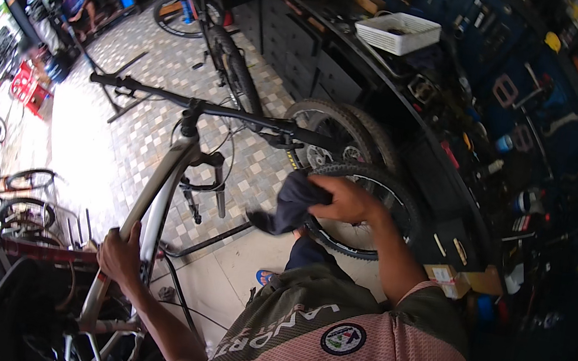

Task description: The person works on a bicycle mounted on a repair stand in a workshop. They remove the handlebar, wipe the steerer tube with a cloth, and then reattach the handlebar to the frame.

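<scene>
The left hand [119,254] is curling around the smooth, pale tube of a bicycle frame [149,197], which is slanting up at the person's left toward a slim black handlebar [160,92]. The right hand [346,200] is gripping a soft, crumpled dark cloth [295,200], its loose fold drooping leftward, apart from the frame, while knobbly round tyres [361,171] are resting just beyond, and a mosaic-patterned floor [252,175] is spreading below

With our left hand [119,257] we grip the bike frame [156,182]; our right hand [347,201] holds a bunched dark cloth [293,200]; farther off, right, are wheels [408,206] and a white basket [405,45]
</scene>
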